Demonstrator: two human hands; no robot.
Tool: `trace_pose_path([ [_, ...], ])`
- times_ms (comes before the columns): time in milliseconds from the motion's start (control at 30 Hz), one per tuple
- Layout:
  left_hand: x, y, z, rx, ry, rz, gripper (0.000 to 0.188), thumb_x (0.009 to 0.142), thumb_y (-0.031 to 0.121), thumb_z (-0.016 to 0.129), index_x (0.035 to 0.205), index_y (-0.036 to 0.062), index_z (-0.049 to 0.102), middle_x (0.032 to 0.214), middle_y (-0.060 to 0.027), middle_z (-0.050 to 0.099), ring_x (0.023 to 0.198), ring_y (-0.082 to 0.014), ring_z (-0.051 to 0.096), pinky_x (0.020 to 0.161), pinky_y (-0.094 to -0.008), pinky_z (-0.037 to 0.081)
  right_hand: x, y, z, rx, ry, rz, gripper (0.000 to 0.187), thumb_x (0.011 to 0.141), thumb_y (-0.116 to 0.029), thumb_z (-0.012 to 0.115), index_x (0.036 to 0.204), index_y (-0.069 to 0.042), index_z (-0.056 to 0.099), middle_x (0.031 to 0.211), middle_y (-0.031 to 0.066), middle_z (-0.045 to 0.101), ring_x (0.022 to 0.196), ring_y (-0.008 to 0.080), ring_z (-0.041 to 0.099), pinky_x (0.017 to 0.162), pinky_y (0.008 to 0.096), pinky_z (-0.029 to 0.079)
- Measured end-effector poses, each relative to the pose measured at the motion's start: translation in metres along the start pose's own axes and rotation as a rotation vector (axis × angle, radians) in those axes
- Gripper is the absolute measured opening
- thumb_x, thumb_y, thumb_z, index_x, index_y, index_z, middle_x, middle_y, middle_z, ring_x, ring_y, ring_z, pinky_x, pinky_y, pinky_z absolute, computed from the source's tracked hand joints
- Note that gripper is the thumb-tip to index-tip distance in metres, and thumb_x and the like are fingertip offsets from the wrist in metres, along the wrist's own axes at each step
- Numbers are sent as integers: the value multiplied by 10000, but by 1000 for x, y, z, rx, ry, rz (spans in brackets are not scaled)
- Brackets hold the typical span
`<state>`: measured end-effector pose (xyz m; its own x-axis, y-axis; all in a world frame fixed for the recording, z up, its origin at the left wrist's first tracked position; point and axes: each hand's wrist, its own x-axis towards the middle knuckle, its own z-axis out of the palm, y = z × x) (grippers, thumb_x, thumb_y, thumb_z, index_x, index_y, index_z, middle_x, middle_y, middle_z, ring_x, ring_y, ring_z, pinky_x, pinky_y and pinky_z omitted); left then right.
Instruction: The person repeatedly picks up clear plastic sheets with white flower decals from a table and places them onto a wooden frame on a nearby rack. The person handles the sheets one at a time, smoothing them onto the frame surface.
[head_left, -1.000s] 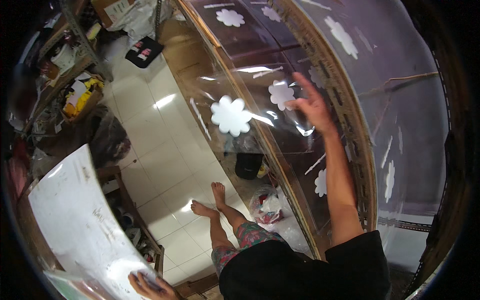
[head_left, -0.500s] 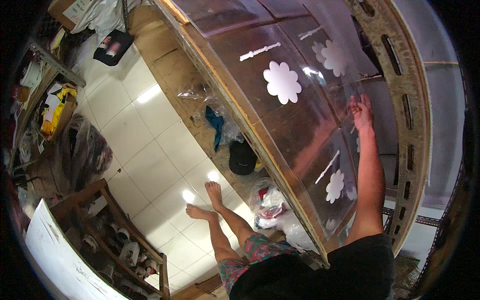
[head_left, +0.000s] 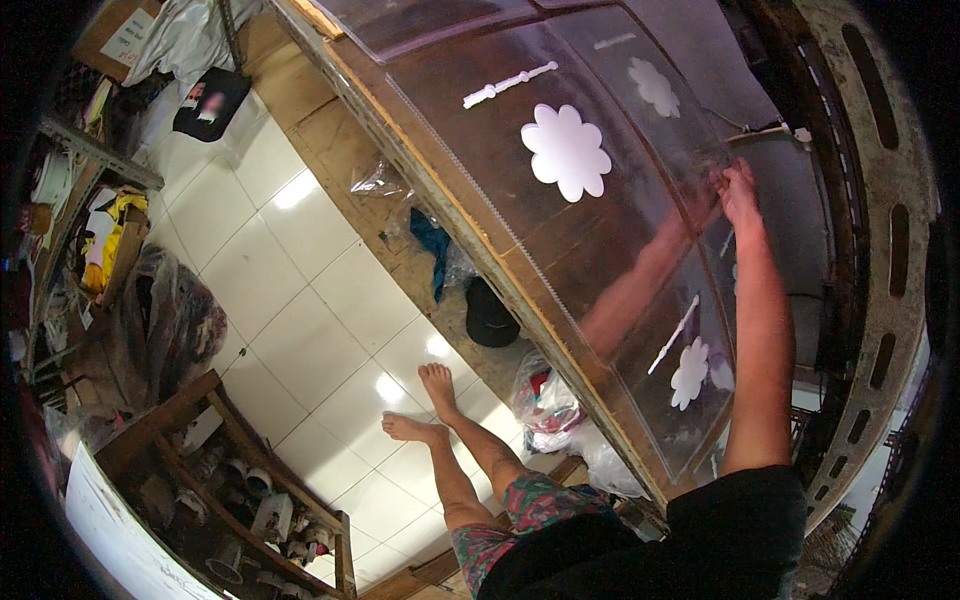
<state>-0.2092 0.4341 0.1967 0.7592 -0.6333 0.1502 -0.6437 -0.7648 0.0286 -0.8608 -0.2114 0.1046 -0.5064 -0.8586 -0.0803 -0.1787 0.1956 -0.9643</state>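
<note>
My right hand [head_left: 738,192] reaches over the wooden-edged work surface, its fingers curled together beside a clear, glossy sheet [head_left: 640,215]. Whatever lies between the fingertips is too small to make out. The forearm's reflection meets the hand in the sheet. Nearer the wooden edge is a large white flower-shaped piece [head_left: 566,152], with a thin white knobbed strip [head_left: 510,85] beside it. Closer to my body are a smaller white flower shape [head_left: 690,373] and another thin white strip [head_left: 674,335]. Fainter flower and strip shapes, like reflections, show farther right. My left hand is out of view.
A slotted metal beam [head_left: 895,255] curves along the right. Below the surface's left edge lie a black cap [head_left: 491,312], a teal cloth [head_left: 430,245] and plastic bags [head_left: 590,455]. A wooden rack [head_left: 215,400] with assorted items stands lower left on the tiled floor [head_left: 270,260].
My right hand's fingers have gone from stretched out to curled together. The camera view has shifted slightly, and the hand now sits a little farther up and right in it.
</note>
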Motion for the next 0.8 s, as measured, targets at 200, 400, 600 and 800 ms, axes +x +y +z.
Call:
trace_pose_path([
  [200, -3, -13, 7, -29, 30, 34, 682, 1008, 538, 427, 1230, -105, 486, 1334, -330, 443, 1204, -457, 482, 1001, -586, 407, -3, -11, 16, -51, 40, -20, 653, 908, 2, 459, 1526, -81, 267, 1286, 155, 565, 1087, 300, 653, 801, 362, 555],
  [400, -4, -11, 5, -40, 16, 9, 685, 1008, 535, 427, 1238, -108, 482, 1341, -328, 437, 1211, -457, 477, 1006, -582, 401, -15, -24, 26, -154, -8, 2, 558, 886, 50, 446, 1428, -65, 386, 1303, 123, 552, 1065, 274, 665, 748, 322, 537],
  [600, 5, 13, -8, 59, -44, -26, 690, 1008, 539, 428, 1238, -110, 479, 1347, -330, 427, 1215, -459, 473, 1015, -580, 393, -13, -20, 20, -206, 30, -36, 523, 889, 53, 452, 1396, -68, 411, 1298, 104, 555, 1053, 258, 671, 744, 307, 525],
  [800, 3, 9, -5, 35, -34, -38, 699, 1009, 541, 426, 1239, -117, 471, 1352, -334, 420, 1224, -461, 469, 1021, -577, 394, -7, -12, 14, -276, 12, -74, 601, 883, 50, 473, 1462, -64, 360, 1309, 109, 547, 1037, 254, 674, 734, 318, 515],
])
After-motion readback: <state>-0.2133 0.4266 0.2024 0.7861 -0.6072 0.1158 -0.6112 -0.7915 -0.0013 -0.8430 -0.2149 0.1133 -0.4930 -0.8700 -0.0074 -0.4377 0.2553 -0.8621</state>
